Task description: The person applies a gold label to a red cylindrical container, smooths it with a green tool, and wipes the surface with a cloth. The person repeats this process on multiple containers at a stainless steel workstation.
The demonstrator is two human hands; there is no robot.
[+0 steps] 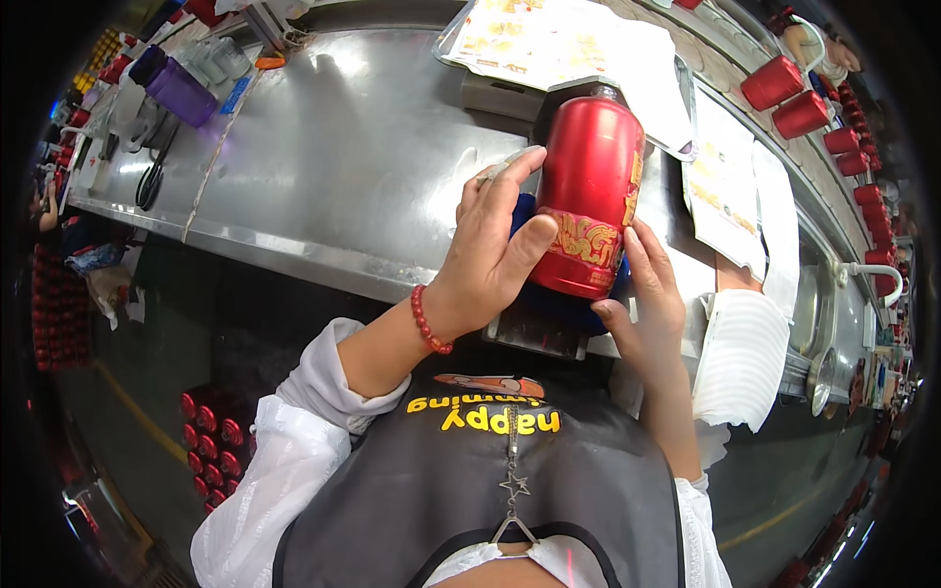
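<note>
A glossy red bottle (586, 162) with a gold patterned band near its base lies on a dark holder with blue padding (522, 211), its neck pointing away from me. My left hand (493, 240), a red bead bracelet at its wrist, is against the bottle's left side, thumb on the patterned band and fingers stretched along the edge. The fingers of my right hand (649, 294) touch the lower right side, with the thumb near the base. Between them, the two hands steady the bottle. Parts of the holder are hidden beneath it.
Printed sheets (534, 44) lie in a tray beyond the bottle, and more sheets (720, 186) lie to its right. White foam sheeting (742, 348) hangs at the table's right edge. A purple bottle (176, 86) and black scissors (150, 184) are far left; red bottles (771, 82) hang at right.
</note>
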